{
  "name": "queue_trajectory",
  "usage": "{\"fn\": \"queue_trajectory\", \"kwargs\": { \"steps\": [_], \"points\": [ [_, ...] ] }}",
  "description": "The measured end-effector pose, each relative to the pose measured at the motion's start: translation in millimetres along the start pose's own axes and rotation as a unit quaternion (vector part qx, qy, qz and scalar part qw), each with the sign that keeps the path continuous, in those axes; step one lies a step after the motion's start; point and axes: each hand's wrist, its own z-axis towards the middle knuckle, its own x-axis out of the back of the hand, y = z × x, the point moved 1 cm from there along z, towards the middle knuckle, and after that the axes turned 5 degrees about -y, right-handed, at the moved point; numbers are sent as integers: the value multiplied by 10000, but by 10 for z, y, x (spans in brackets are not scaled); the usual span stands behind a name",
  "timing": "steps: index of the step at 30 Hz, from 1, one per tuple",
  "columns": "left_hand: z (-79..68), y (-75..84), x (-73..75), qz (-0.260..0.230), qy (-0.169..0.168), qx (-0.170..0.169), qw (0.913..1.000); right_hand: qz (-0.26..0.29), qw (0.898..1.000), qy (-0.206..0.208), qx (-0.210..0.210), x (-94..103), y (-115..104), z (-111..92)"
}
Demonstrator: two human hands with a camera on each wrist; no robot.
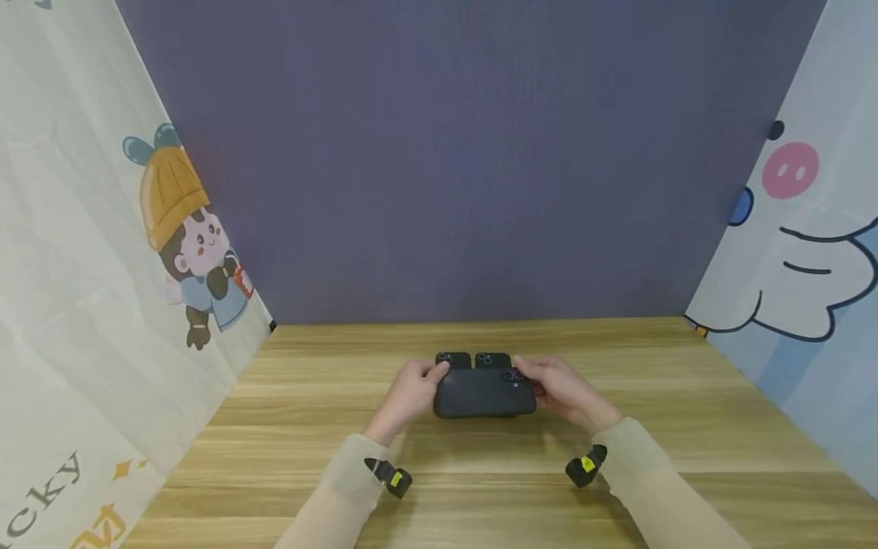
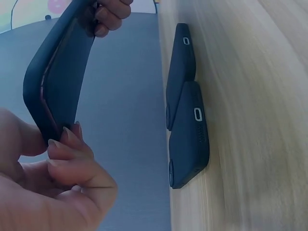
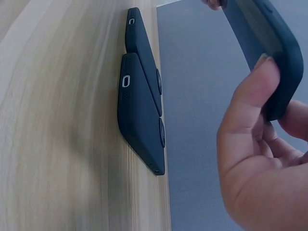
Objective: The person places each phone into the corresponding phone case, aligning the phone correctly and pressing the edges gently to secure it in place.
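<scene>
A smartphone in a black case [image 1: 480, 396] is held sideways above the table, its back and camera lenses facing up in the head view. My left hand [image 1: 414, 390] pinches one short end between thumb and fingers. At the other end, near the lenses, my right hand [image 1: 564, 390] grips it the same way. The left wrist view shows the glossy screen side of the held phone [image 2: 70, 72] underneath. Behind it, two similar black-cased phones, one on the left [image 1: 453, 358] and one on the right [image 1: 494, 360], lie side by side on the table, partly hidden by the held phone.
The wood-grain table [image 1: 329, 442] ends at a dark grey-blue panel [image 1: 480, 168] at the back. Cartoon-printed sheets stand on the left [image 1: 68, 252] and right [image 1: 816, 320]. Each wrist wears a small black camera on a strap.
</scene>
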Motion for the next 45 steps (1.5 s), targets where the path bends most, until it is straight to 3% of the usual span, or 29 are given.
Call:
{"fn": "queue_trajectory", "kwargs": {
  "steps": [14, 19, 23, 27, 33, 45],
  "points": [
    [24, -22, 7, 251, 108, -47, 9996, -38, 10000, 34, -24, -35, -5, 15],
    [28, -25, 0, -520, 66, 151, 9985, 21, 9989, 459, -59, -27, -8, 27],
    [24, -37, 3, -1328, -41, 326, 9906, 126, 9977, 673, -20, -20, -26, 22],
    [9, -72, 16, -1698, -321, 313, 9845, 182, 9968, 772, 29, -9, -38, 9],
    [-41, -117, 23, -1792, -811, 347, 9798, 193, 9961, 863, 35, -3, -15, 9],
    [-67, -106, 30, -1714, -786, 347, 9814, 126, 9961, 874, 17, -31, 17, 40]
  ]
}}
